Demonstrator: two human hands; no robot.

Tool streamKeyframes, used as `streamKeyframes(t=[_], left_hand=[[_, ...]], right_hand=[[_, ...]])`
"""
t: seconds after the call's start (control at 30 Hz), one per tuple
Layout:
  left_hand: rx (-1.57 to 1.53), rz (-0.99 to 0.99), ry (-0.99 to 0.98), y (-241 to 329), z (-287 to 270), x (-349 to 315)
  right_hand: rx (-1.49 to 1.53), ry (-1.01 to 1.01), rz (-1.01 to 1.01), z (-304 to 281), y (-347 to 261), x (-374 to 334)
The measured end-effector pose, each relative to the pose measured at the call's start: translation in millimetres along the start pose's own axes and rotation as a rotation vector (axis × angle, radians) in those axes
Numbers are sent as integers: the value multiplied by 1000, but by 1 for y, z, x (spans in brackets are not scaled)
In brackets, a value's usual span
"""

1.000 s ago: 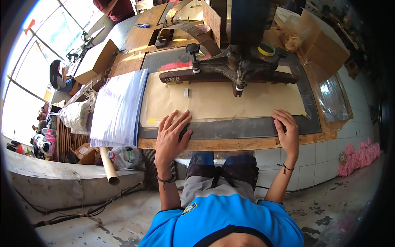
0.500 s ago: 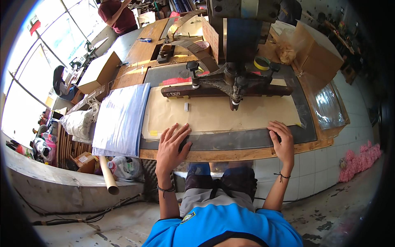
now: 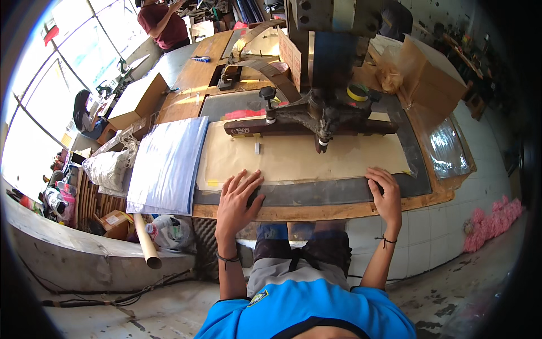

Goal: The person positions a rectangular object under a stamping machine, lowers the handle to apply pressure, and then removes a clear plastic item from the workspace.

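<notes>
My left hand [image 3: 239,200] lies flat with fingers stretched, its fingertips on the near left edge of a tan sheet [image 3: 316,161]. On the near right edge of that sheet rests my right hand [image 3: 386,195], fingers extended and thumb apart. Neither hand holds anything. The sheet lies on a dark grey mat [image 3: 316,193]. Across the far part of the sheet runs a long dark bar [image 3: 237,129], under the black metal arms of a press head [image 3: 324,113]. A small light grey block [image 3: 257,148] sits on the sheet, in front of the bar's left part.
Clear plastic sheets [image 3: 166,164] are stacked left of the mat. A large carton [image 3: 432,73] and a yellow tape roll [image 3: 357,91] stand at the far right. A blue cutter [image 3: 200,59] lies farther back. Other people are at the far left, one in a maroon shirt [image 3: 161,25].
The whole view has shifted slightly. Both hands keep their places on the sheet's near edge, and the press bar shows no clear movement.
</notes>
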State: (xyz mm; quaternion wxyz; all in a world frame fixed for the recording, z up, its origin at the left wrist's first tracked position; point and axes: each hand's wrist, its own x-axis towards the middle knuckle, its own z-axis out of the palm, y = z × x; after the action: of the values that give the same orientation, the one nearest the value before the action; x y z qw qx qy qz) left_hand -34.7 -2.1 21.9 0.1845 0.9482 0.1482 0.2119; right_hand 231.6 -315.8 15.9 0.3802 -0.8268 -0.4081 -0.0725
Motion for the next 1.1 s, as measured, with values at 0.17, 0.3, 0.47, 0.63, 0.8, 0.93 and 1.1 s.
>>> streamKeyframes(t=[0.17,0.3,0.47,0.63,0.8,0.93,1.1], left_hand=[[6,6,22,3,-1,0],[45,21,21,2,5,1],[59,29,8,0,6,2],[70,19,1,0,7,-2],[45,20,-3,-1,6,-3],[11,97,21,3,9,1],[14,158,-69,5,11,30]], right_hand=[[-27,-4,-1,0,-4,-1],[-138,-50,-78,16,-15,11],[-201,-239,-210,50,-46,20],[-274,-341,-255,49,-35,25],[-253,-373,-241,36,-32,11],[-158,-475,-245,9,-41,-4],[59,-441,84,-15,-23,37]])
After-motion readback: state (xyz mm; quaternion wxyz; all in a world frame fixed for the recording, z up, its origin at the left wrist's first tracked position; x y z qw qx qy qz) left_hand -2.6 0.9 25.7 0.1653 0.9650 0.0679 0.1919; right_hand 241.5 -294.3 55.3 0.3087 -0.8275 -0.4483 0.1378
